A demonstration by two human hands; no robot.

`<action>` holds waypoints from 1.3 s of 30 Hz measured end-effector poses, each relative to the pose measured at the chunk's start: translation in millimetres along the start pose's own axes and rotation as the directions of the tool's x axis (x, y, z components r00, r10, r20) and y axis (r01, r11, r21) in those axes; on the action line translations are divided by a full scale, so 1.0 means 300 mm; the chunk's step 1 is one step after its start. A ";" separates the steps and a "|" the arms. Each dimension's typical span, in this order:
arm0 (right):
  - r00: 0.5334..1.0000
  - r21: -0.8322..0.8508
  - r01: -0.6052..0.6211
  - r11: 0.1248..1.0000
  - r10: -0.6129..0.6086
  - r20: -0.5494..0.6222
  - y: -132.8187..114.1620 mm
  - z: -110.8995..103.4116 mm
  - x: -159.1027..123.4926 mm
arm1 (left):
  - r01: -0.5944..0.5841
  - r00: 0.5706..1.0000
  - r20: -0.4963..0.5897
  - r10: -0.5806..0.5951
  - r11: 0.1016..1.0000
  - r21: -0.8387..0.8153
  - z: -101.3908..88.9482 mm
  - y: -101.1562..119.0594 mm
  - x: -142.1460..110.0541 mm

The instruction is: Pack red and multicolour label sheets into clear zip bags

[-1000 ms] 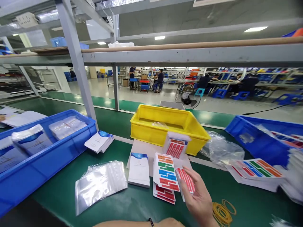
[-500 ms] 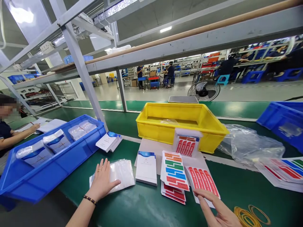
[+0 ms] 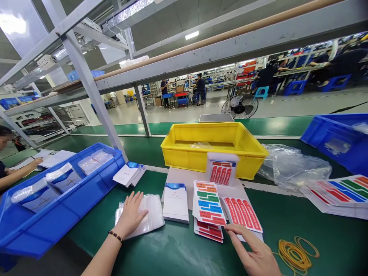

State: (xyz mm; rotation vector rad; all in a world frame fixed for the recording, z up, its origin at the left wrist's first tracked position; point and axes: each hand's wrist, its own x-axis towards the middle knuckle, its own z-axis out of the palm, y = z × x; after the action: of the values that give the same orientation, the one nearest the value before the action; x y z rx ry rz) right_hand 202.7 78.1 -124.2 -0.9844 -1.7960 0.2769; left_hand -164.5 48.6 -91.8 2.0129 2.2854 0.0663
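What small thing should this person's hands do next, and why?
I'd guess the right hand should pinch the near right corner of the multicoloured sheet: its fingertips are right at that corner, though I can't tell whether they already grip it. The left hand lies spread over the clear bags, so it seems less well placed.

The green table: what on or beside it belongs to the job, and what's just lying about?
Likely in the job:
clear plastic bags, under the left hand
multicoloured printed sheets, by the right hand
red-striped white sheets
white, blue-topped booklets
blue plastic bin holding similar booklets

Apparently just lying about:
yellow rubber bands
crumpled clear plastic
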 end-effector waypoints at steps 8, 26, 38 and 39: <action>1.000 0.017 -0.007 1.000 0.007 0.008 -0.013 0.003 -0.007 | 0.169 0.974 0.158 -0.163 0.985 -0.022 -0.036 0.020 -0.051; 0.789 -0.097 -0.055 0.994 0.103 0.605 -0.145 0.152 -0.114 | -0.138 0.956 0.145 0.253 0.830 -0.540 0.072 0.504 -0.179; 0.807 -0.001 -0.203 0.979 0.168 0.566 -0.158 0.117 -0.069 | 0.219 0.950 0.271 0.156 0.285 -0.933 0.157 0.543 -0.111; 0.792 0.002 -0.253 0.967 0.206 0.574 -0.160 0.115 -0.064 | 0.212 0.951 0.265 0.161 0.286 -0.935 0.160 0.542 -0.113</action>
State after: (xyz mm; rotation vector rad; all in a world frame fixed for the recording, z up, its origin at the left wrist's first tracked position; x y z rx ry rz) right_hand 152.2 42.0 -124.3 -1.1445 -2.1754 0.8721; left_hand 5.1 34.4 -122.6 1.1409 1.3728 0.8554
